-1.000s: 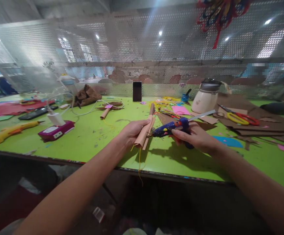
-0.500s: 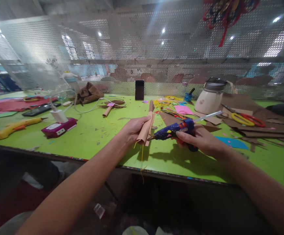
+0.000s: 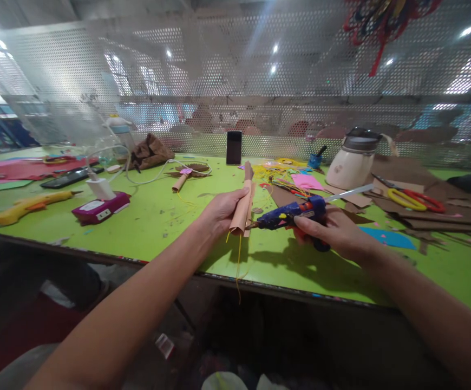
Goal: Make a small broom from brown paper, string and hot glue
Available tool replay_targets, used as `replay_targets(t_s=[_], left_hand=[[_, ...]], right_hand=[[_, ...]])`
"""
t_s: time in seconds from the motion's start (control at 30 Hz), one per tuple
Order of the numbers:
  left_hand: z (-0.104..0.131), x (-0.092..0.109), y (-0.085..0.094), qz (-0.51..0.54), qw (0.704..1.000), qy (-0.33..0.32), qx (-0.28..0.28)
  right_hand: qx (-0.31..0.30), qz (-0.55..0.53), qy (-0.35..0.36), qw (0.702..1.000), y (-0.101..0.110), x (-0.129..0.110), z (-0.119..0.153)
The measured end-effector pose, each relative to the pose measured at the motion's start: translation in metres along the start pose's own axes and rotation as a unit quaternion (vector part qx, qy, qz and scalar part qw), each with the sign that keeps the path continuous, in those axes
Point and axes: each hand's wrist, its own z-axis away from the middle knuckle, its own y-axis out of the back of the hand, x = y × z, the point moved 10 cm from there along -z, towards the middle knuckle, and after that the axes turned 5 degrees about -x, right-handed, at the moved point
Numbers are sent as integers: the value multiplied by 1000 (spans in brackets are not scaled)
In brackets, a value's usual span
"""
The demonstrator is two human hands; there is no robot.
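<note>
My left hand is closed around a rolled brown paper tube, held over the green table with its near end facing me. Yellow string hangs out of that end. In my right hand is a dark blue glue gun with a clear glue stick poking from its back. The nozzle is at the loose right edge of the paper, near the tube's near end; whether it touches cannot be made out.
A magenta power adapter and a yellow glue gun lie left. Behind stand a phone and a crumpled brown bag. Right are a cream kettle, scissors and brown sheets. The table edge runs in front.
The whole view has shifted slightly. The glue gun's nozzle has moved a little along the paper's edge, and both hands keep their hold.
</note>
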Motion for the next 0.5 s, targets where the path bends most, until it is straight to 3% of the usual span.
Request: replay_targets(t_s=[0.17,0.5], left_hand=[[-2,4,1,-10,1000,-27,6],[3,1,-3,-13,1000,-3,-15]], right_hand=[[11,6,9,1000,3,-2,-2],[-2,5,26,1000,0,-6,3]])
